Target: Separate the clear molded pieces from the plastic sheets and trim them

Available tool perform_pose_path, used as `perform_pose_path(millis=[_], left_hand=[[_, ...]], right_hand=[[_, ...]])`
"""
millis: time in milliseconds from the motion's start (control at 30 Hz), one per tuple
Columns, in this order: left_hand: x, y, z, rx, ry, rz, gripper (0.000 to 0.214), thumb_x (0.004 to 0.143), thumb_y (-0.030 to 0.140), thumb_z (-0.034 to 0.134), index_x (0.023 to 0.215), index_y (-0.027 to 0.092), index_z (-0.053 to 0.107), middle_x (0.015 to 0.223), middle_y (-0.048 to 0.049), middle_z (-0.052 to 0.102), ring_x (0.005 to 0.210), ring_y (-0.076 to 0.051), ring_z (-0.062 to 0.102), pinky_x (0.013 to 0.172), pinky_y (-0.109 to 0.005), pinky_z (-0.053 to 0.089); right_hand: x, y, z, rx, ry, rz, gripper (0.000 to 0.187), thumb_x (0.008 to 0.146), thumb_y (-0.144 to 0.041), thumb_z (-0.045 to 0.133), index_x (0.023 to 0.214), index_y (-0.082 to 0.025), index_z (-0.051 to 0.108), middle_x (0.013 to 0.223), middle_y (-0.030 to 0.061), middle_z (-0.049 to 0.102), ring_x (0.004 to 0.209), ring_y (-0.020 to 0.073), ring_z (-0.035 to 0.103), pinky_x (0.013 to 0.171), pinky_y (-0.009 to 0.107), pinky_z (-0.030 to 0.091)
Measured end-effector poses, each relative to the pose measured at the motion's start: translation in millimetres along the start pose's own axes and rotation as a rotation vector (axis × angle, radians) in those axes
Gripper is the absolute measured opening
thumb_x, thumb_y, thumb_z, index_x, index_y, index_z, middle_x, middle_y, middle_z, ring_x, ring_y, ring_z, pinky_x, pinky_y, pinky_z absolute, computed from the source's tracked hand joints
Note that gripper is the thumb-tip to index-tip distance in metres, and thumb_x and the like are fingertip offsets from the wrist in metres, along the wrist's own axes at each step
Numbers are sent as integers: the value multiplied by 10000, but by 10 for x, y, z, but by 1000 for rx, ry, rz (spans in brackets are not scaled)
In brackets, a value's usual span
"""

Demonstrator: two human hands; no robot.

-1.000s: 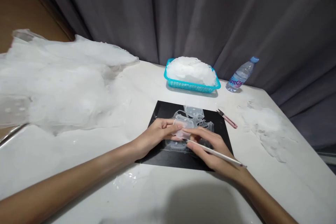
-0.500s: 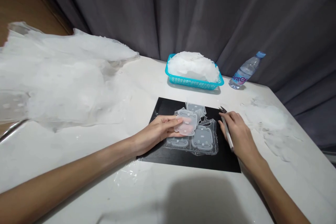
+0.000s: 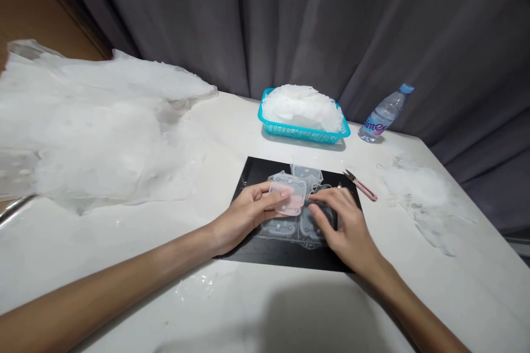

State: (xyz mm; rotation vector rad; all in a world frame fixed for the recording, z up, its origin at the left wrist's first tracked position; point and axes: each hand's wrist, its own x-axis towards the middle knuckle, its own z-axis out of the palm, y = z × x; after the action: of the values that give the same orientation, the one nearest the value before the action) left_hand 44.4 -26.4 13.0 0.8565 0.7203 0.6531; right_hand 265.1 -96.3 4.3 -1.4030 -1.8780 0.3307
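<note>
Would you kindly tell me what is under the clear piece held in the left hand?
Beneath the clear piece in the left hand, plastic sheeting with rounded panels shows on the black mat. What lies directly behind the piece and hand cannot be seen.

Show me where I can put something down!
Bare table shows between the blue basket and the white heap, and in front of the black mat. The mat is crowded, with clear pieces on it and the left hand and right hand above.

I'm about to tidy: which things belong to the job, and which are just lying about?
Likely the job's:
translucent square in the left hand
sheet beneath
black mat
possibly pink snips, blue basket, white pile

Likely lying about:
bottle
film scraps
</note>
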Motion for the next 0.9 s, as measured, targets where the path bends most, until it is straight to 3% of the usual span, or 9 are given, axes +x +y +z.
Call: perform_pose_path(millis=[133,267,400,500,667,833,900], left_hand=[[12,-23,10,4,19,33,339,825,299,882,1103,149,758,1144,-93,796,1066,-208,738,1016,-339,561],[20,-28,6,8,30,9,338,799,295,901,1059,130,763,1052,-88,801,966,-182,740,938,-293,570],[-74,37,122,1,33,-47,320,792,293,899,1027,114,777,1018,-92,801,940,-173,729,885,-248,559],[-169,101,228,22,-37,-108,287,821,325,870,982,106,779,922,-77,792,858,-162,722,824,-239,552],[-113,42,134,215,-46,-26,343,821,333,851,1066,140,707,925,-24,750,822,-148,687,801,-250,521],[-78,-23,45,498,-49,68,229,952,395,669,1000,180,605,842,20,649,763,-147,586,703,-250,451],[-114,-20,69,587,-42,93,270,1015,454,565,982,187,587,848,19,631,770,-152,565,719,-261,441]], right_hand=[[45,-107,163,202,15,65,143,1034,-262,588,1161,-245,649,1146,82,689,1105,254,598,968,402,491],[91,-71,166,322,51,91,98,1021,-256,607,937,-237,654,963,39,671,970,223,594,891,356,473],[118,-26,184,210,20,61,124,992,-194,593,872,-225,605,918,31,627,906,217,547,847,352,432],[139,3,216,68,0,59,132,940,-129,562,843,-219,554,898,42,597,880,229,513,791,349,414],[122,18,72,112,-33,41,130,914,-128,569,823,-217,543,844,19,562,829,204,520,756,328,421],[139,-6,-98,102,227,56,142,965,-157,550,837,-220,558,790,1,549,739,180,521,707,323,423],[226,-34,-93,97,212,19,127,1000,-190,554,886,-216,604,831,16,594,812,195,552,774,343,438]])
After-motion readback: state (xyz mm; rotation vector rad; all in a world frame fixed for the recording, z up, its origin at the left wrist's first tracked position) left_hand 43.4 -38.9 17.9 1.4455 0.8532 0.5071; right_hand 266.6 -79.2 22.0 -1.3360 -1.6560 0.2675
